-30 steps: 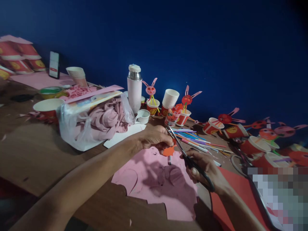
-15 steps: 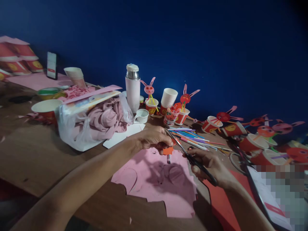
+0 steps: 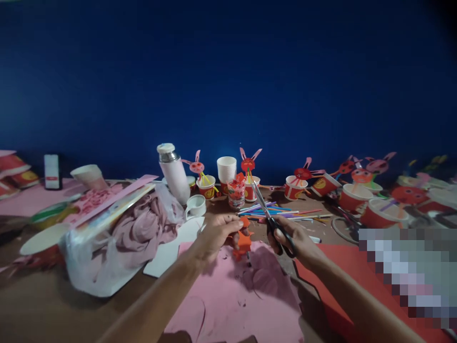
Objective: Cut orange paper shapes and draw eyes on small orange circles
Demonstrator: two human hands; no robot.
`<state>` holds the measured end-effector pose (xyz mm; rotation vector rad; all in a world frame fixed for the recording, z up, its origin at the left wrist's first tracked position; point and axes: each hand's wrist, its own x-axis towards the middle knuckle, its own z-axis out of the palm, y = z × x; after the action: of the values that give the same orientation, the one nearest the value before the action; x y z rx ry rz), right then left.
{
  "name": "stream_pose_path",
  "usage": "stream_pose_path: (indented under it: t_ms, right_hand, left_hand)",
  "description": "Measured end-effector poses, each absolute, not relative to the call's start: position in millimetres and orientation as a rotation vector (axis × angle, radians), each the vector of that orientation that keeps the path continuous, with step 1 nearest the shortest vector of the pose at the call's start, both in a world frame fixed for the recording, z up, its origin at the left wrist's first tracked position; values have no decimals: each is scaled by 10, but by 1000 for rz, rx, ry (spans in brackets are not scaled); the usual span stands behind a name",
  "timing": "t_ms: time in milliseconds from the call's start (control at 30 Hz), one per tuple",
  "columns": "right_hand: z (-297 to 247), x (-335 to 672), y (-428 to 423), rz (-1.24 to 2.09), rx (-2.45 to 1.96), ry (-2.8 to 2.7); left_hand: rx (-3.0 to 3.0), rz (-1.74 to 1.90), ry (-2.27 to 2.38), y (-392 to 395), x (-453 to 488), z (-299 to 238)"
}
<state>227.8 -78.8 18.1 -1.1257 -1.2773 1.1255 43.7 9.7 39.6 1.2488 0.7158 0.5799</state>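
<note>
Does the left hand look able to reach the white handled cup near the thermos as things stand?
Probably yes: the white handled cup stands just beyond the left hand, with nothing upright visible between them. That hand holds orange paper, though, so it would likely need to release it first.

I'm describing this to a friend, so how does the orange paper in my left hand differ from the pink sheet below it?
The orange paper is small; the pink sheet is far larger. The orange paper is held in your left hand, while the pink sheet lies on the table. Both have uneven edges.
</note>
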Motion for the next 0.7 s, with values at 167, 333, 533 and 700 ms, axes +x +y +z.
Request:
stream_pose_path:
  t_ms: [167, 333, 533, 700]
  right_hand:
    - [164, 2269, -777, 1117, -1076, -1228]
    - [90, 2258, -733, 1099, -1052, -1148]
    - [95, 2177, -766, 1067, -1061, -1066]
    - [153, 2122, -781, 1094, -1088, -1033]
  left_hand:
    - [1187, 636, 738, 12, 509, 342]
    - [1132, 642, 763, -55, 578, 258]
    - [1119, 590, 785, -148, 676, 135]
    - [1159, 563, 767, -200, 714, 81]
